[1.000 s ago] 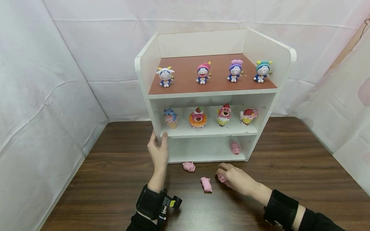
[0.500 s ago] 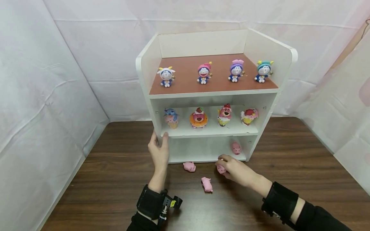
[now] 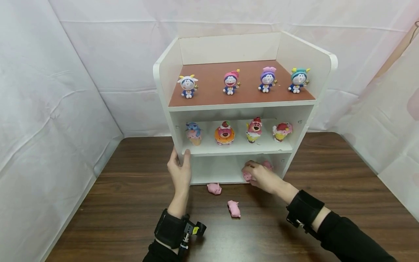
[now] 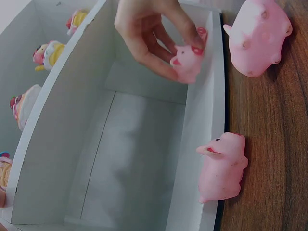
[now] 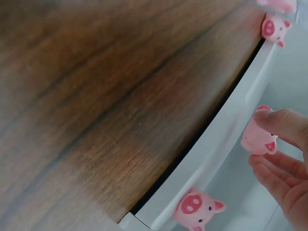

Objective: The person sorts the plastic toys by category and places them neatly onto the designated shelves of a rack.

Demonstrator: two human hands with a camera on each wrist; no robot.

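Note:
My right hand (image 3: 263, 178) pinches a small pink toy pig (image 5: 258, 137) between thumb and fingers, just inside the bottom compartment of the white shelf unit (image 3: 216, 154). In the left wrist view this held pig (image 4: 187, 62) is close over the bottom board. A second pig (image 5: 198, 210) stands at the compartment's right end, partly behind my right hand in the head view. My left hand (image 3: 180, 173) grips the unit's left side panel, thumb in front, fingers behind. On the table, one pig (image 3: 214, 188) lies by the unit's front edge and another (image 3: 234, 209) lies nearer me.
Several blue-and-white cat figures, one with a pink hat (image 3: 230, 83), sit on the brown top board (image 3: 209, 78). The middle shelf bears several dessert-themed figures, among them a doughnut one (image 3: 224, 134). Dark wood table (image 3: 131, 203) surrounds the unit; white cloth (image 3: 114, 54) hangs behind.
My right hand has carried its pig from the table forward and up into the bottom compartment. The left hand stays on the side panel, and the two pigs on the table have not moved.

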